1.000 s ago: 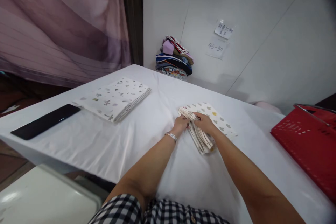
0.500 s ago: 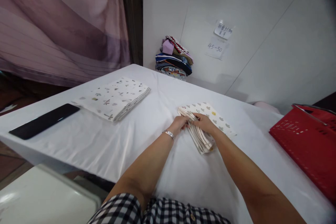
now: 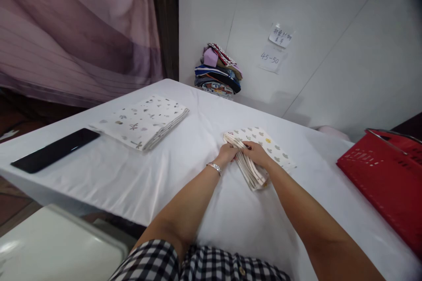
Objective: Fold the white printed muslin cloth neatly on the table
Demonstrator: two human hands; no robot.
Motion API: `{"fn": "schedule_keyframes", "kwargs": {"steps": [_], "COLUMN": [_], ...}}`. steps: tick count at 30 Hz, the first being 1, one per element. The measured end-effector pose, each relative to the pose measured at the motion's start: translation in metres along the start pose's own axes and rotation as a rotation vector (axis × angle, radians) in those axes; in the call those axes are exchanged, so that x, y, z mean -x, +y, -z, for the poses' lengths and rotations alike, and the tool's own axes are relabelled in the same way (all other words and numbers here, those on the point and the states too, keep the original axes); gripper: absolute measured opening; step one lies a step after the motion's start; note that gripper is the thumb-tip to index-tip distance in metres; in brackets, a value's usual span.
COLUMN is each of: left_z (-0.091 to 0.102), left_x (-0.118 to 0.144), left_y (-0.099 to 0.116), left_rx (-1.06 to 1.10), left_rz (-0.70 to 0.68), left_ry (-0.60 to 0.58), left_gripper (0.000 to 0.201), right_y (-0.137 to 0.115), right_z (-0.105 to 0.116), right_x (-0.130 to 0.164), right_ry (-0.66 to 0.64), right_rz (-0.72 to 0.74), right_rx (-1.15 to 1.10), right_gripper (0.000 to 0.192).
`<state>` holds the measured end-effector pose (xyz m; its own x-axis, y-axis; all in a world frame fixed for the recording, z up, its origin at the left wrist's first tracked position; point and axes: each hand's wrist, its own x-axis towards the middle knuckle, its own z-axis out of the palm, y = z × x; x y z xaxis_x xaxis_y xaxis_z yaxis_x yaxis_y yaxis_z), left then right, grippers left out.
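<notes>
We are pinching the layered edge of a folded heart-print cloth [image 3: 260, 149] right of centre in the frame, lying flat on the white tablecloth [image 3: 158, 175]. Our left hand [image 3: 227, 154] is gripping the near-left side of the stack with fingers curled on the fold edges, and our right hand [image 3: 255, 153] is pressing down on top of it, fingertips meeting the left ones, so both hands are together and clamped on the same cloth, likely keeping the layers aligned (a silver bracelet [image 3: 215, 167] is sitting on the left wrist).

In the upper left of the table a second folded cloth with small leaf prints [image 3: 141, 120] is lying flat, well apart from ours, and a black phone [image 3: 54, 149] is resting near the left edge. A pile of coloured fabrics [image 3: 218, 72] is sitting against the wall at top centre, under two paper notes [image 3: 276, 48]. A red basket [image 3: 385, 175] is waiting at the right edge.
</notes>
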<state>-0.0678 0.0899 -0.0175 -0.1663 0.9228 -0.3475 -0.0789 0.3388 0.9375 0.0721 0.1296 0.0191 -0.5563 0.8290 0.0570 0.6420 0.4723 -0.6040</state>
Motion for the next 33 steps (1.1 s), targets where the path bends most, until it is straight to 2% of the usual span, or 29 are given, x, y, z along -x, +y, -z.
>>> {"fn": "schedule_keyframes", "kwargs": {"steps": [5,16,22,28,33], "left_z": [0.002,0.007,0.005,0.004,0.009], "left_x": [-0.002,0.005,0.004,0.003,0.005], "left_y": [0.000,0.008,0.004,0.005,0.009], "left_rx": [0.026,0.131,0.072,0.051,0.139], "left_rz": [0.027,0.080,0.041,0.046,0.103], "left_ry": [0.001,-0.113,-0.087,-0.057,-0.128], "left_gripper": [0.006,0.019,0.012,0.010,0.011], "right_y": [0.001,0.001,0.001,0.004,0.007], "right_z": [-0.002,0.001,0.002,-0.006,-0.009], "right_x": [0.001,0.003,0.005,0.006,0.005], "right_ry": [0.025,-0.022,-0.022,0.072,0.104], "right_rz": [0.012,0.009,-0.051,-0.079,-0.073], "right_rx": [0.041,0.029,-0.051,-0.023,0.011], "right_gripper": [0.027,0.031,0.037,0.042,0.040]}}
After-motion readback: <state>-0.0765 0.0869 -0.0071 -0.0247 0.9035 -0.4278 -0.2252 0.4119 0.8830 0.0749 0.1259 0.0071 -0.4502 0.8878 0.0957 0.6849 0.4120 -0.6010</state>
